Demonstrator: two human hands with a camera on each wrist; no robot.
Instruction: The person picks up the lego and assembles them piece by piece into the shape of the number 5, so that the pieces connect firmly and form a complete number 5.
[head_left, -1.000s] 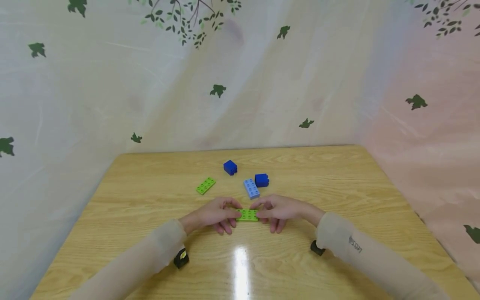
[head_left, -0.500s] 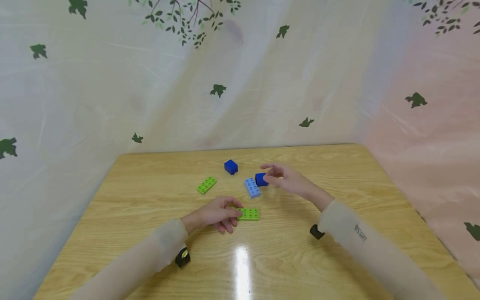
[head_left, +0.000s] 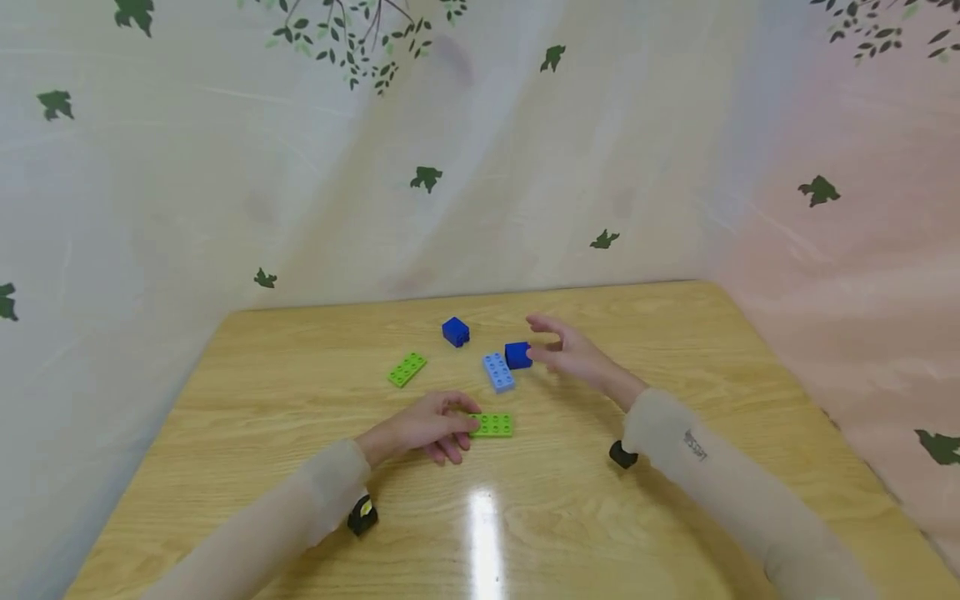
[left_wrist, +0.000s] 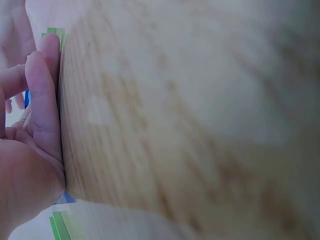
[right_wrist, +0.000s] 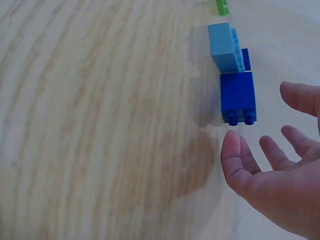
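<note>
My left hand (head_left: 423,425) rests at the left end of a flat bright-green building brick (head_left: 493,426), its thumb and fingers pinching that end. The brick's studs face up. Further out, my right hand (head_left: 573,354) reaches in from the right with fingers and thumb spread, holding nothing. Its thumb overlaps the right side of a dark blue brick (head_left: 516,355) in the head view. In the right wrist view, that dark blue brick (right_wrist: 238,97) lies on its side, studs toward the right hand (right_wrist: 280,175). A light blue brick (head_left: 498,372) sits close on its left.
Another flat green brick (head_left: 407,369) lies on the wooden table (head_left: 300,367) left of the light blue one. A second dark blue brick (head_left: 456,332) is further back. Behind the table hangs a pale cloth (head_left: 337,208) with leaf prints.
My right hand has left the right end of the green brick and moved forward to the dark blue brick, its fingers spreading wider. My left hand has stayed on the green brick.
</note>
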